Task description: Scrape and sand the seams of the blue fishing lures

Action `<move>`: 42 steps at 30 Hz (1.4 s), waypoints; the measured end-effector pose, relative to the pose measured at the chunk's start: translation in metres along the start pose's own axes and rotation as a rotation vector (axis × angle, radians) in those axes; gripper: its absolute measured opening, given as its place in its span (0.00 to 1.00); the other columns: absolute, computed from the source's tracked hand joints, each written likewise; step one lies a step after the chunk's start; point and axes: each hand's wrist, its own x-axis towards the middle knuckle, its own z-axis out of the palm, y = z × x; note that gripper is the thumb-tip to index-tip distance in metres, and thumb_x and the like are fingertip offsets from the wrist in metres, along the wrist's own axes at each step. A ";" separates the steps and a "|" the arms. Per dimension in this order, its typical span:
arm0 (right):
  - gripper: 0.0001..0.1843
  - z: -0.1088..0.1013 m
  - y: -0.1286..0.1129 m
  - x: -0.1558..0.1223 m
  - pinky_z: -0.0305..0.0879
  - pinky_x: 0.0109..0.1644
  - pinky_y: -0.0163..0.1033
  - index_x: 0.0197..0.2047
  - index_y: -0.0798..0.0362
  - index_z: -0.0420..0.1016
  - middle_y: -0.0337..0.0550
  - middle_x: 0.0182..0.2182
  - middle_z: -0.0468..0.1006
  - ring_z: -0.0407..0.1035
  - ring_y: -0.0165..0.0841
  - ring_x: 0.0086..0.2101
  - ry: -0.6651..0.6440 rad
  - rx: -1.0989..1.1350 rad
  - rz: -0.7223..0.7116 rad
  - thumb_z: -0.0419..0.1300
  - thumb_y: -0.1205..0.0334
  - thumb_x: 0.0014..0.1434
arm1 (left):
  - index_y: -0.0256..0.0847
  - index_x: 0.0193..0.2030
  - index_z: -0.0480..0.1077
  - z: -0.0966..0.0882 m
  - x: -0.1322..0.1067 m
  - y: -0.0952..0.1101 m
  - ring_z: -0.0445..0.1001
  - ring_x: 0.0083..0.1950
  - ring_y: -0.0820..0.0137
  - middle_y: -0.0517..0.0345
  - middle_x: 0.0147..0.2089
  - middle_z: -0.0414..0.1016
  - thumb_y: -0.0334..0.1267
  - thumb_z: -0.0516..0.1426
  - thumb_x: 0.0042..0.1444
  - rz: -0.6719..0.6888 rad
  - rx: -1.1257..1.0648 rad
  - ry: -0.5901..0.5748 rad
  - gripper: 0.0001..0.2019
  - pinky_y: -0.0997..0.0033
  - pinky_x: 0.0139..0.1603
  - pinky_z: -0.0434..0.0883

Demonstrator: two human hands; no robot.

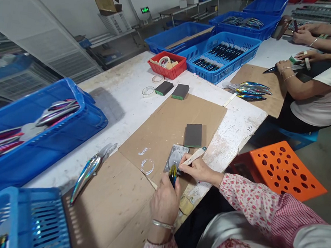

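Cardboard [165,128] covers the bench [127,94]. Just nearer the person than the grey sanding block [193,135], the left hand [165,202] is clamped round a shiny lure [173,174] (nose up), and the right hand [200,170] pinches a flat stick [195,155]. If the slick lure twists in that grip, the stick may smear its finish.

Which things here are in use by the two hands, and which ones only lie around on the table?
In use: left hand gripping a small lure; right hand holding a flat stick; grey plate by the lure's tip.
Lying about: dark block, long lure, red tray, blue crate.
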 end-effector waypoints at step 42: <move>0.04 0.003 0.010 -0.005 0.60 0.37 0.35 0.31 0.52 0.65 0.38 0.30 0.70 0.65 0.31 0.32 0.103 -0.261 -0.281 0.56 0.65 0.59 | 0.31 0.51 0.67 0.002 -0.005 0.013 0.77 0.34 0.62 0.48 0.32 0.76 0.45 0.44 0.66 -0.006 0.190 0.094 0.20 0.70 0.27 0.65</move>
